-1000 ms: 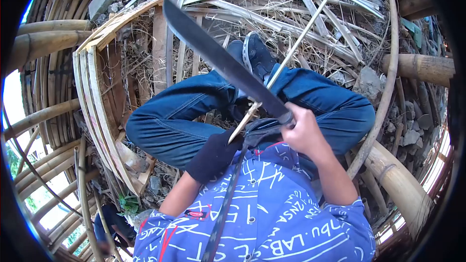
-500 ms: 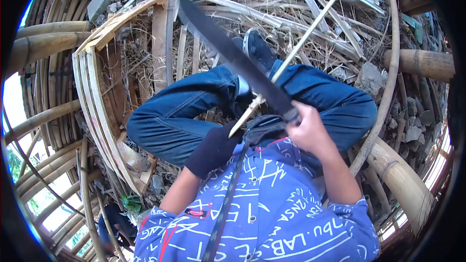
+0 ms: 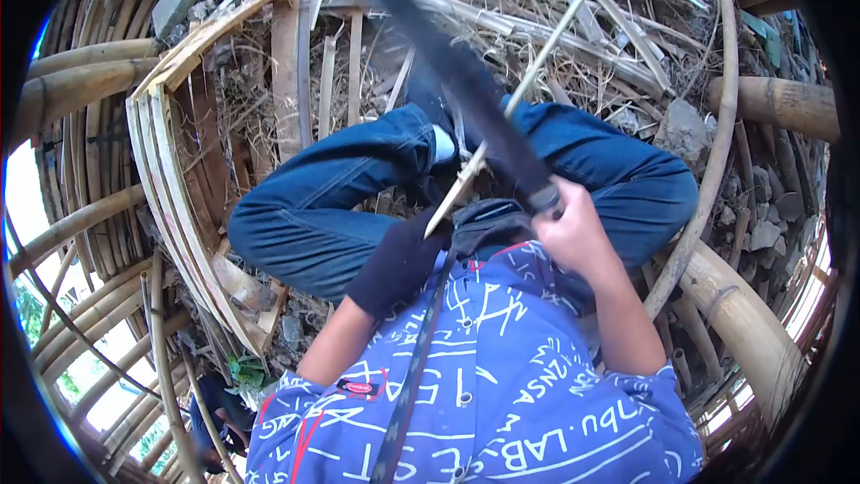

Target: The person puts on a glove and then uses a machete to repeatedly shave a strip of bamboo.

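Observation:
My left hand (image 3: 400, 260), in a black glove, is closed around the lower end of a thin pale bamboo strip (image 3: 560, 35). The strip slants up and away to the right over my lap, with rough, frayed fibres about its lower part. In my bare right hand (image 3: 573, 226) is the handle of a machete (image 3: 488, 121). Its long dark blade points up and to the left, slightly blurred, and overlaps the strip near my crossed legs (image 3: 331, 188).
Split bamboo strips (image 3: 511, 13) and shavings litter the ground ahead. At left stands a bent bamboo frame (image 3: 170, 179). Thick bamboo poles (image 3: 743, 332) flank me on the right, near grey stones (image 3: 685, 134). Another person (image 3: 219, 421) shows at lower left.
The machete has swung slightly, its tip shifting right and farther away from me. The strip's far end has moved a little to the left; both hands keep their hold.

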`<state>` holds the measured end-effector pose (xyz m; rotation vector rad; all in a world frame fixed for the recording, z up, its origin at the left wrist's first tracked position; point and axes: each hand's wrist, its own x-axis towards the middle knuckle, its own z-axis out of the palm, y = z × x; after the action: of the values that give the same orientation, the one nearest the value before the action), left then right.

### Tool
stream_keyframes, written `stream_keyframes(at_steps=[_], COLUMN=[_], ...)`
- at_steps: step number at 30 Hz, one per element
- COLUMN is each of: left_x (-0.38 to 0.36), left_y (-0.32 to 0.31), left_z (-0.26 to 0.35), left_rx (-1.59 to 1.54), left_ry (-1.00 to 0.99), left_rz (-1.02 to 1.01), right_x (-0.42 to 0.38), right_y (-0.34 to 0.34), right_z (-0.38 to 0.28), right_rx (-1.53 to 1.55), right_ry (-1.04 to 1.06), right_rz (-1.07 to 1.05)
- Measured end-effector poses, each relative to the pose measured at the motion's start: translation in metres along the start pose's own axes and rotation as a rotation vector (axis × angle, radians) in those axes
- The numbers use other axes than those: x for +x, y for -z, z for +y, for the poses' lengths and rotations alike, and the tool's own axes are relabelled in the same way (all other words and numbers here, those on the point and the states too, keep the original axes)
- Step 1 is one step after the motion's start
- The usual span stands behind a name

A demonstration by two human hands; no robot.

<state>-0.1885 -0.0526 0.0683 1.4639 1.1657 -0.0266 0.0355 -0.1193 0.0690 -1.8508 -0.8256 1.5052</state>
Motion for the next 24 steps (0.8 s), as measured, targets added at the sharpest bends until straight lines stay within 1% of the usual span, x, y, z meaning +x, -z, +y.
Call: stream_keyframes(at_steps=[1,2,4,5,6,8,9,10,11,13,14,16,17,18,20,21,22,24], left_x=[-0.001,-0.002,0.000,-0.001,0.002,0.000,0.003,0.003,0.002,0.001,-0.001,0.007,0.009,0.010,0.006,0.001,0.001,0.004], left_y=[0.001,-0.001,-0.004,-0.005,-0.004,-0.003,-0.005,-0.005,-0.005,-0.005,-0.007,-0.007,-0.007,-0.005,-0.003,-0.006,-0.008,-0.004], left_z=[0.003,-0.001,-0.008,-0.005,-0.003,0.001,0.001,-0.001,-0.003,-0.005,-0.007,-0.005,-0.007,-0.006,-0.008,-0.009,-0.007,-0.002], left_rx=[0.007,0.001,0.022,0.027,0.030,-0.014,-0.021,-0.018,0.010,0.033,0.026,0.008,-0.045,-0.038,-0.023,-0.026,-0.026,-0.019], left_ry=[0.022,0.025,-0.039,-0.041,-0.037,-0.010,-0.009,-0.019,-0.032,-0.049,-0.024,-0.150,-0.048,-0.061,-0.031,-0.010,-0.013,-0.034], left_rz=[-0.016,-0.008,0.022,0.032,0.022,-0.002,-0.002,0.004,0.018,0.025,0.019,0.016,0.026,0.024,0.003,-0.001,0.006,0.027], right_x=[0.001,-0.004,-0.007,-0.006,-0.004,-0.003,-0.008,-0.010,-0.008,-0.003,0.001,-0.009,-0.008,-0.011,-0.001,0.000,0.003,0.002], right_y=[-0.007,-0.015,-0.018,-0.010,-0.005,-0.007,-0.017,-0.020,-0.013,0.003,0.006,-0.014,-0.021,-0.014,-0.007,-0.003,0.002,-0.005], right_z=[0.000,0.000,0.012,0.011,0.016,0.009,0.015,0.016,0.016,0.019,0.014,0.005,0.014,0.012,0.029,0.013,0.007,0.006], right_rx=[0.059,0.066,-0.135,-0.122,-0.020,0.038,0.047,-0.028,-0.054,-0.039,-0.011,-0.013,-0.108,-0.268,-0.112,0.039,0.019,-0.004], right_ry=[0.047,0.013,0.070,0.056,0.046,-0.089,0.001,0.023,0.034,0.054,-0.029,0.048,0.084,0.104,0.075,0.013,-0.019,0.110], right_rz=[0.051,0.046,-0.001,-0.019,0.007,0.012,0.029,-0.007,0.001,0.045,0.047,0.085,0.018,-0.026,0.004,0.035,0.069,0.139])
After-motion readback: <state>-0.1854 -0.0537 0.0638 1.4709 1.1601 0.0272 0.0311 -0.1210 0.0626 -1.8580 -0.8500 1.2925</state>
